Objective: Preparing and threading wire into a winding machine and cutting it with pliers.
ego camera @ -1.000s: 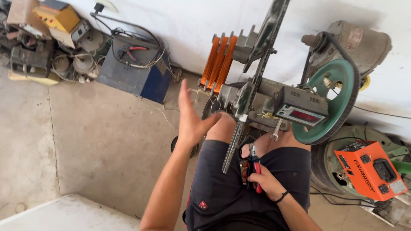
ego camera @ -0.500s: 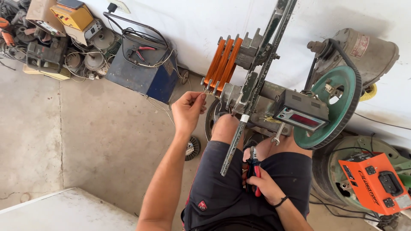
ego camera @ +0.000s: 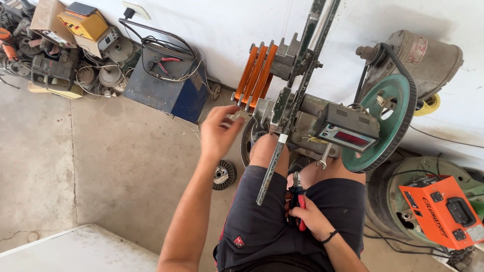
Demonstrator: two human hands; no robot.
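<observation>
At six o'clock, nearest the camera, the right hand point(ego camera: 313, 217) rests on the lap of dark shorts, its fingers curled tightly around the red-handled metal pliers point(ego camera: 297, 201), whose tips point up toward twelve o'clock. Up at ten o'clock from it, the left hand point(ego camera: 219, 132) is raised with fingers loosely bunched, the tips reaching toward the lower ends of the three orange bars point(ego camera: 256, 75); whether they pinch a thin wire there is hard to tell. Beyond the knees stands the grey winding machine with a digital counter box point(ego camera: 348, 132), and at two o'clock its large green belt pulley point(ego camera: 392, 121). On the concrete floor by the left forearm lies a small wire spool point(ego camera: 223, 175).
</observation>
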